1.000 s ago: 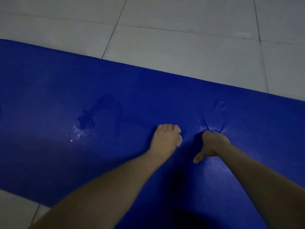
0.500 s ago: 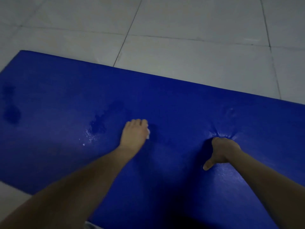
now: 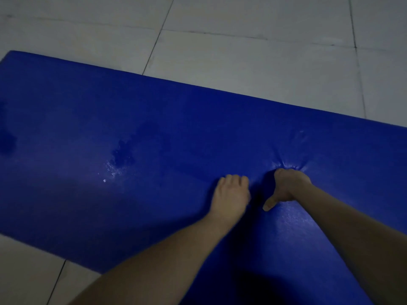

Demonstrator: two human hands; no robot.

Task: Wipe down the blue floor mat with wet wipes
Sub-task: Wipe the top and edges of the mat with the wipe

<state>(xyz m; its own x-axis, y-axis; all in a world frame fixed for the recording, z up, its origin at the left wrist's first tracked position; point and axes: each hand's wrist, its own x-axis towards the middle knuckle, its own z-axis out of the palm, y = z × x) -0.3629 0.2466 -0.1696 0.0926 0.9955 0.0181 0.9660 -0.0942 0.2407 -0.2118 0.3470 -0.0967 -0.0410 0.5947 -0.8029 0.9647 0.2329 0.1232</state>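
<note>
The blue floor mat [image 3: 154, 128] lies across the pale tiled floor and fills most of the view. My left hand [image 3: 231, 194] presses on the mat near its middle, fingers curled down over a wet wipe that is almost wholly hidden under the palm. Just to its right, my right hand [image 3: 286, 186] leans on the mat as a fist with the thumb sticking out toward me. The fist dents the mat surface. A wet, shiny patch [image 3: 119, 164] shows left of my left hand.
Grey-white floor tiles [image 3: 242, 58] lie beyond the mat's far edge and at the near left corner [image 3: 33, 271]. A darker damp spot [image 3: 7, 139] marks the mat at the far left. A dark shadow covers the mat bottom right.
My left hand swept left across the mat with the wipe, then came back right beside the right fist. The right hand stayed pressed in place.
</note>
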